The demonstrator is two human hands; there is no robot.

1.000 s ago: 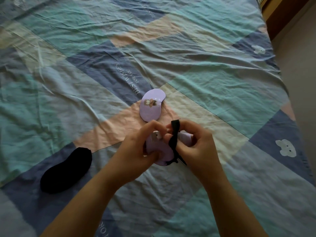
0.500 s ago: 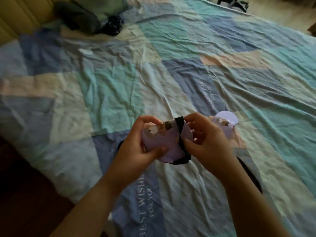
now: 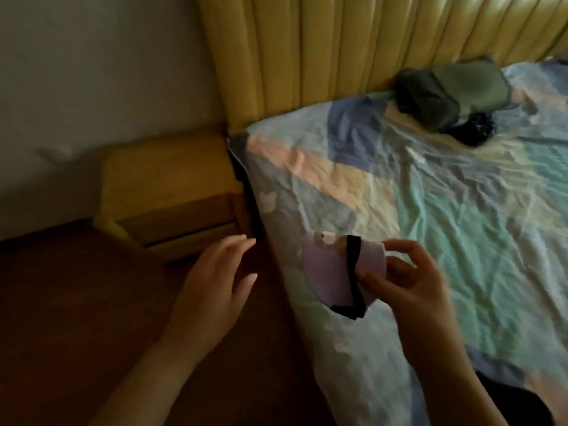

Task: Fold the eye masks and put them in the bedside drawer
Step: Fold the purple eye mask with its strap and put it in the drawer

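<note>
A folded lilac eye mask (image 3: 330, 272) with a black strap wrapped around it is pinched in my right hand (image 3: 405, 278), above the edge of the bed. My left hand (image 3: 215, 278) is free of the mask, fingers spread, stretched out over the floor towards the yellow wooden bedside table (image 3: 166, 176). Its drawer front (image 3: 181, 222) sits just beyond my fingertips and looks closed. The other eye masks are out of view.
The bed with a patchwork quilt (image 3: 430, 195) fills the right side, against a yellow padded headboard (image 3: 338, 47). A pile of dark green and black clothing (image 3: 448, 99) lies near the headboard. Dark wooden floor (image 3: 76, 302) is at the lower left, a pale wall behind the table.
My view has swung left from the middle of the bed to the bedside table. My left hand has let go of the lilac mask and reached towards the drawer; my right hand keeps the mask.
</note>
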